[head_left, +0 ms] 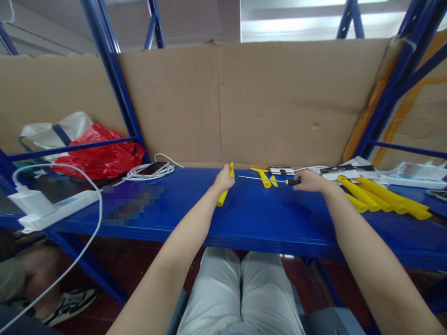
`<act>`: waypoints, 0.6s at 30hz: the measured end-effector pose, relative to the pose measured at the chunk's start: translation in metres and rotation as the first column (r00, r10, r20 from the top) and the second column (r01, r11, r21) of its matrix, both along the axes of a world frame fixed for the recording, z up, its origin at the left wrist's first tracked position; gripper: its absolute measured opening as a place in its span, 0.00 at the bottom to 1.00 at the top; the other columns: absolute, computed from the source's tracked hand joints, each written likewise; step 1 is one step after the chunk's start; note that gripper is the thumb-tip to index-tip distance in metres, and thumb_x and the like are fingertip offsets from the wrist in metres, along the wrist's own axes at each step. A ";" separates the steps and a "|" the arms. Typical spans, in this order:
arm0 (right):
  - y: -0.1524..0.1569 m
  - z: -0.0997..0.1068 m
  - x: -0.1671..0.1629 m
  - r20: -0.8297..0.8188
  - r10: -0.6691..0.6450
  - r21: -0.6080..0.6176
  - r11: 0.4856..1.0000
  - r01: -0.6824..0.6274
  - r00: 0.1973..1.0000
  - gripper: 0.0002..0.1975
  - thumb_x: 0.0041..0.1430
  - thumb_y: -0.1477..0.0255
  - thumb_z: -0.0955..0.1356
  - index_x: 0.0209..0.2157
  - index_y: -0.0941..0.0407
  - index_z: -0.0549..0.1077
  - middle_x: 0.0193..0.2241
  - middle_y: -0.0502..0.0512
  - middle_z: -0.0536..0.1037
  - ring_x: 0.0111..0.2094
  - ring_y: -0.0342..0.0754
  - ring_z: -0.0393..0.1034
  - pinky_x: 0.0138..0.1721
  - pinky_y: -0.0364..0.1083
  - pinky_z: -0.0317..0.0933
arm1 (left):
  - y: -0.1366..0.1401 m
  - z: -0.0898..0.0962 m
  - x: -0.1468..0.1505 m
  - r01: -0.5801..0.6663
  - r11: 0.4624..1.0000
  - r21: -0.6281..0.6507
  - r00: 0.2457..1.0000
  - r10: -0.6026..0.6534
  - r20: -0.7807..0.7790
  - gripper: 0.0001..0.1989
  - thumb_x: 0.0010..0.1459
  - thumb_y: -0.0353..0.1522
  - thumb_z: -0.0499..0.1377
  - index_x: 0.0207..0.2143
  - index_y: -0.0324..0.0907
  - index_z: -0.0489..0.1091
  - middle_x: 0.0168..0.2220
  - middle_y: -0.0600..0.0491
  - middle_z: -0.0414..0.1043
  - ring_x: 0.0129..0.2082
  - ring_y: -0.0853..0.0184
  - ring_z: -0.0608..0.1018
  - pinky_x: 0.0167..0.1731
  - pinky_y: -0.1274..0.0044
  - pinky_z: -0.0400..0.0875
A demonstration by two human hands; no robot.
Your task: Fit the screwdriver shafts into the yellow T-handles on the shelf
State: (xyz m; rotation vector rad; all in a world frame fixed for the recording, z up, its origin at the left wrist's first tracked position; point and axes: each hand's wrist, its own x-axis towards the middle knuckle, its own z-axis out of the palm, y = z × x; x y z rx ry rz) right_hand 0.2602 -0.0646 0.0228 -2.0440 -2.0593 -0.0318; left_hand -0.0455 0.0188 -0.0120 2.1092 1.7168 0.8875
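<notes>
My left hand [222, 181] is closed around a yellow plastic piece [222, 198], which sticks out above and below the fist, tilted over the table. In my right hand [309, 181] is a long screwdriver [292, 182] with a dark handle and a bit of yellow on it. Its thin metal shaft points left, with the tip close to the yellow piece; I cannot tell whether they touch. Behind the shaft lie a yellow T-shaped part [266, 182] and a small yellow piece [274, 180]. Several yellow tapered handles [387, 195] are piled beside my right forearm.
A blue table [265, 223] backs onto a cardboard wall [279, 102]. Coiled white cable [139, 172], a red bag [101, 151] and a power strip [66, 211] are at left. Papers [349, 171] lie at right. Another person's leg [42, 274] shows at lower left.
</notes>
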 end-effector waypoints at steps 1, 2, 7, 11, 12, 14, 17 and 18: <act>0.000 -0.001 0.000 0.003 0.009 -0.007 1.000 -0.009 1.000 0.04 0.44 0.74 0.70 0.23 0.53 0.70 0.21 0.49 0.73 0.28 0.48 0.70 0.29 0.44 0.58 | -0.001 0.001 0.000 -0.003 1.000 0.007 1.000 0.003 -0.009 0.16 0.62 0.26 0.59 0.51 0.43 0.62 0.55 0.39 0.75 0.50 0.57 0.82 0.49 0.69 0.74; 0.001 -0.002 -0.001 0.003 0.021 -0.013 1.000 -0.021 1.000 0.04 0.44 0.74 0.70 0.23 0.53 0.70 0.20 0.49 0.72 0.27 0.48 0.69 0.29 0.44 0.58 | -0.002 0.001 0.000 -0.004 1.000 0.018 1.000 0.004 -0.019 0.16 0.62 0.26 0.59 0.51 0.43 0.63 0.54 0.39 0.75 0.51 0.56 0.81 0.50 0.68 0.74; 0.004 -0.008 -0.017 -0.042 0.141 -0.062 0.988 -0.144 0.989 0.04 0.44 0.75 0.69 0.24 0.53 0.70 0.22 0.48 0.74 0.26 0.46 0.69 0.29 0.43 0.58 | -0.009 0.004 0.004 0.053 0.995 0.087 0.997 -0.048 -0.056 0.17 0.62 0.25 0.60 0.52 0.44 0.64 0.52 0.41 0.77 0.56 0.55 0.78 0.54 0.68 0.71; 0.006 -0.015 -0.038 -0.041 0.229 -0.061 0.971 -0.231 0.973 0.04 0.44 0.75 0.70 0.26 0.54 0.72 0.25 0.49 0.76 0.29 0.48 0.70 0.31 0.44 0.60 | -0.018 0.007 0.009 0.132 0.985 0.114 0.987 -0.120 -0.107 0.18 0.63 0.26 0.58 0.55 0.43 0.64 0.53 0.41 0.77 0.57 0.55 0.77 0.55 0.69 0.70; 0.006 -0.017 -0.043 -0.042 0.257 -0.058 0.964 -0.259 0.966 0.04 0.44 0.75 0.70 0.27 0.54 0.73 0.26 0.50 0.77 0.30 0.48 0.71 0.32 0.44 0.60 | -0.020 0.008 0.010 0.150 0.981 0.119 0.983 -0.135 -0.127 0.19 0.63 0.26 0.58 0.56 0.43 0.64 0.53 0.41 0.76 0.57 0.55 0.77 0.55 0.69 0.70; 0.008 -0.020 -0.050 -0.048 0.313 -0.042 0.948 -0.315 0.949 0.04 0.46 0.74 0.70 0.28 0.54 0.75 0.29 0.51 0.79 0.32 0.49 0.72 0.34 0.44 0.62 | -0.025 0.009 0.013 0.194 0.972 0.136 0.972 -0.171 -0.164 0.20 0.63 0.25 0.58 0.57 0.43 0.63 0.55 0.41 0.76 0.58 0.55 0.76 0.56 0.68 0.69; 0.010 -0.025 -0.059 -0.073 0.371 -0.007 0.928 -0.373 0.926 0.06 0.48 0.74 0.71 0.31 0.54 0.77 0.32 0.52 0.81 0.35 0.51 0.74 0.38 0.45 0.64 | -0.032 0.011 0.018 0.281 0.943 0.179 0.947 -0.242 -0.209 0.22 0.63 0.24 0.57 0.59 0.44 0.62 0.59 0.42 0.73 0.59 0.55 0.75 0.57 0.68 0.68; 0.010 -0.026 -0.062 -0.092 0.386 -0.003 0.922 -0.388 0.918 0.07 0.49 0.74 0.71 0.33 0.54 0.77 0.33 0.53 0.81 0.36 0.51 0.75 0.39 0.45 0.65 | -0.034 0.012 0.020 0.309 0.932 0.189 0.937 -0.264 -0.230 0.23 0.63 0.24 0.57 0.59 0.44 0.62 0.60 0.42 0.71 0.60 0.55 0.75 0.57 0.68 0.68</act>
